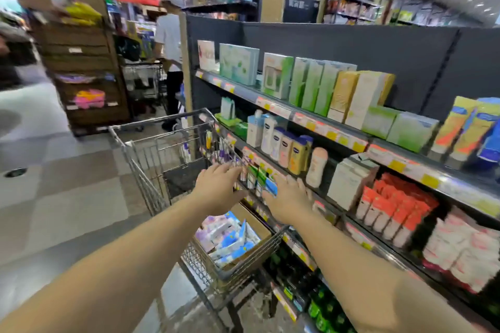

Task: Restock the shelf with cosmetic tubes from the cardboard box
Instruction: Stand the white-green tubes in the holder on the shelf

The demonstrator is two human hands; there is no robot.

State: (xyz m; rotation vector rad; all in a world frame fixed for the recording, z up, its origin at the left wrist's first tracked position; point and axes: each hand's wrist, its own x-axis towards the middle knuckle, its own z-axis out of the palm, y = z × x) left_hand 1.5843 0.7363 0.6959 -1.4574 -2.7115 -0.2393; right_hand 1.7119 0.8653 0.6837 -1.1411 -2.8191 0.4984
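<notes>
Both the left hand (pixel 220 186) and right hand (pixel 288 201) reach, fingers straight and released, toward shelf tubes (pixel 263 180); more lie in the near cardboard box (pixel 259 227), probably light, slippery, best pinched mid-body

One head-worn view — looking forward and down, close over the shelf (pixel 311 116).

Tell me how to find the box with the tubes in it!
Find the metal shopping cart parked against the shelves. At its near end, below the person's two hands, sits a brown cardboard box. It is the only open box, stuffed with blue, white and purple tubes.
</notes>
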